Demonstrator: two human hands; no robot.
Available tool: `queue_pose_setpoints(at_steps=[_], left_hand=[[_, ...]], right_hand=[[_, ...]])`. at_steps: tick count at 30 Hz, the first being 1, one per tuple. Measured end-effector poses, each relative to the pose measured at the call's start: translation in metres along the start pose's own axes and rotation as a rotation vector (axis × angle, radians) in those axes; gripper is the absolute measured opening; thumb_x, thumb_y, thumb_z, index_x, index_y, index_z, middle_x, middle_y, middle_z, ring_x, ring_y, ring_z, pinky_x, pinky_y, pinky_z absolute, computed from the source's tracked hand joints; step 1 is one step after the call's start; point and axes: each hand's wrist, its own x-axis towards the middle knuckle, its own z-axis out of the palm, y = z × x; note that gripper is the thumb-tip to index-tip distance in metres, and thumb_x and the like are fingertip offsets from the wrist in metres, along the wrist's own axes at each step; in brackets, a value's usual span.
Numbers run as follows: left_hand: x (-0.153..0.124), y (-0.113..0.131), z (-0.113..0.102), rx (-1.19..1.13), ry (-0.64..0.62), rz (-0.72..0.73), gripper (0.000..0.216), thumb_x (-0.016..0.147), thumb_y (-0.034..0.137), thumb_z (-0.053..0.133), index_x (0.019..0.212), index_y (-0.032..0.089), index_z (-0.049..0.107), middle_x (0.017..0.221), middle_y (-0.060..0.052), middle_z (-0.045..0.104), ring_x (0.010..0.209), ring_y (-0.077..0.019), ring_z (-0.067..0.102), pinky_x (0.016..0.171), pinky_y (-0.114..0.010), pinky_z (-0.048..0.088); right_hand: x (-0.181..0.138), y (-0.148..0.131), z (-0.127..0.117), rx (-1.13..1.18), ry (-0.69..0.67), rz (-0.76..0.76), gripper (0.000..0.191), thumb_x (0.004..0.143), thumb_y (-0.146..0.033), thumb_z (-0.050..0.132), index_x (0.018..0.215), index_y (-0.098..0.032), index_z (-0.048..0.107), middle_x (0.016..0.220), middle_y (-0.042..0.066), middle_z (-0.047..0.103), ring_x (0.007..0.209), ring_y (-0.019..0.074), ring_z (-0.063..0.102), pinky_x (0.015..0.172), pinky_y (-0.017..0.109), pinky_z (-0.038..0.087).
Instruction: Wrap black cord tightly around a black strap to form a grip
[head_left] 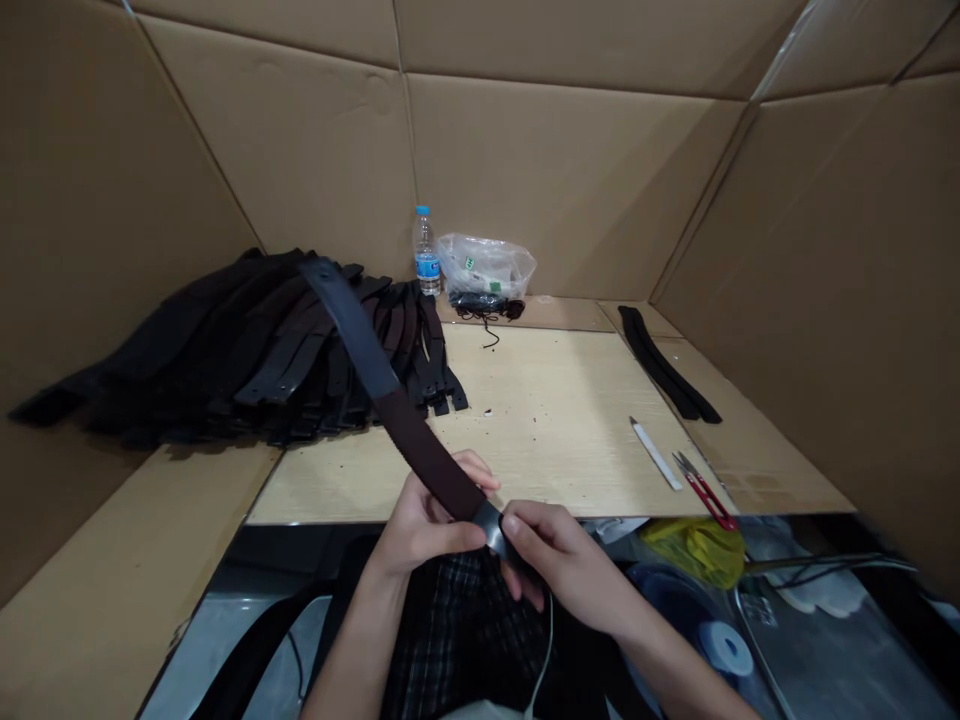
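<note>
A long dark strap (375,375) runs from my hands up and to the left, its far end raised over a big pile of similar dark straps (247,350). My left hand (431,520) is closed around the strap's near end, thumb on top. My right hand (551,560) pinches the same end from the right, fingers curled over it. Both hands are held just in front of the wooden tabletop's (540,420) near edge, above my lap.
Cardboard walls (585,170) enclose the table. At the back stand a water bottle (426,252) and a clear plastic bag (486,268). Two dark straps (667,365) lie at the right, with a white marker (655,453) and red thread snips (705,490) nearer me.
</note>
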Motion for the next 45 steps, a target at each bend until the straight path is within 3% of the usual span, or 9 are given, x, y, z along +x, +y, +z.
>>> queue_pose_setpoints(at_steps=[4, 10, 18, 26, 30, 35, 38, 41, 45], left_hand=[[-0.001, -0.007, -0.001, -0.085, -0.035, 0.018, 0.041, 0.051, 0.044, 0.089, 0.077, 0.017, 0.075, 0.072, -0.004, 0.058, 0.057, -0.0108, 0.051, 0.046, -0.02, 0.04], [-0.003, -0.015, 0.007, -0.009, 0.153, 0.111, 0.03, 0.053, 0.033, 0.09, 0.068, 0.015, 0.07, 0.065, -0.001, 0.055, 0.053, -0.0084, 0.05, 0.039, -0.015, 0.038], [-0.01, -0.02, 0.009, -0.231, -0.124, -0.044, 0.035, 0.059, 0.025, 0.087, 0.085, 0.016, 0.066, 0.073, -0.005, 0.071, 0.045, -0.0128, 0.061, 0.036, -0.018, 0.045], [-0.001, -0.022, 0.02, -0.086, 0.14, 0.07, 0.028, 0.064, 0.013, 0.082, 0.088, 0.019, 0.069, 0.085, -0.003, 0.073, 0.059, -0.0096, 0.065, 0.049, -0.015, 0.052], [0.003, -0.019, 0.015, -0.079, 0.036, 0.011, 0.038, 0.062, 0.008, 0.081, 0.097, 0.02, 0.07, 0.09, -0.005, 0.075, 0.083, -0.0182, 0.071, 0.07, -0.024, 0.059], [0.017, -0.012, 0.022, -0.037, 0.115, -0.113, 0.02, 0.058, 0.015, 0.085, 0.07, 0.015, 0.068, 0.063, -0.002, 0.072, 0.038, -0.0107, 0.058, 0.035, -0.019, 0.047], [0.029, -0.009, 0.027, 0.038, 0.236, -0.11, 0.018, 0.059, 0.018, 0.085, 0.065, 0.013, 0.068, 0.055, -0.001, 0.068, 0.036, -0.0096, 0.055, 0.036, -0.019, 0.048], [0.036, -0.007, 0.026, 0.009, 0.118, -0.1, 0.023, 0.062, 0.018, 0.083, 0.082, 0.014, 0.073, 0.076, -0.006, 0.076, 0.041, -0.0096, 0.059, 0.041, -0.02, 0.052], [0.038, -0.008, 0.02, -0.071, -0.139, -0.106, 0.039, 0.061, 0.013, 0.083, 0.098, 0.017, 0.072, 0.093, -0.01, 0.077, 0.046, -0.0104, 0.062, 0.045, -0.021, 0.055]], right_hand=[[0.001, 0.003, 0.0, 0.251, -0.161, 0.071, 0.049, 0.081, -0.066, 0.055, 0.088, -0.017, 0.052, 0.063, -0.002, 0.057, 0.036, 0.0064, 0.04, 0.035, 0.02, 0.032], [-0.01, 0.0, 0.006, -0.474, 0.353, -0.258, 0.043, 0.097, -0.046, 0.036, 0.073, -0.017, 0.056, 0.07, 0.005, 0.058, 0.065, 0.014, 0.052, 0.062, 0.027, 0.04], [-0.004, 0.0, -0.014, 0.172, -0.165, 0.168, 0.054, 0.088, -0.067, 0.038, 0.079, -0.016, 0.055, 0.054, -0.001, 0.055, 0.036, 0.0097, 0.045, 0.038, 0.022, 0.037], [-0.018, -0.007, -0.021, -0.848, 0.337, -0.249, 0.024, 0.094, -0.031, 0.048, 0.113, -0.02, 0.058, 0.104, 0.01, 0.07, 0.093, 0.0247, 0.065, 0.075, 0.033, 0.048], [-0.019, -0.015, -0.035, -0.724, 0.147, -0.164, 0.025, 0.098, -0.036, 0.042, 0.114, -0.022, 0.055, 0.099, 0.006, 0.068, 0.088, 0.0201, 0.064, 0.075, 0.031, 0.046], [-0.009, -0.022, -0.051, -0.345, -0.114, -0.027, 0.038, 0.1, -0.049, 0.029, 0.097, -0.019, 0.053, 0.072, -0.001, 0.056, 0.058, 0.0104, 0.049, 0.055, 0.022, 0.039], [-0.002, -0.025, -0.056, -0.46, 0.026, -0.102, 0.045, 0.101, -0.048, 0.026, 0.077, -0.018, 0.048, 0.069, 0.0, 0.051, 0.057, 0.0101, 0.045, 0.056, 0.024, 0.036], [0.001, -0.031, -0.062, -0.62, 0.172, -0.209, 0.046, 0.1, -0.046, 0.032, 0.066, -0.017, 0.045, 0.066, 0.0, 0.048, 0.063, 0.0114, 0.045, 0.061, 0.025, 0.035], [0.002, -0.042, -0.07, -0.363, -0.032, -0.017, 0.052, 0.096, -0.054, 0.035, 0.064, -0.016, 0.049, 0.055, -0.003, 0.046, 0.045, 0.0068, 0.036, 0.046, 0.023, 0.029]])
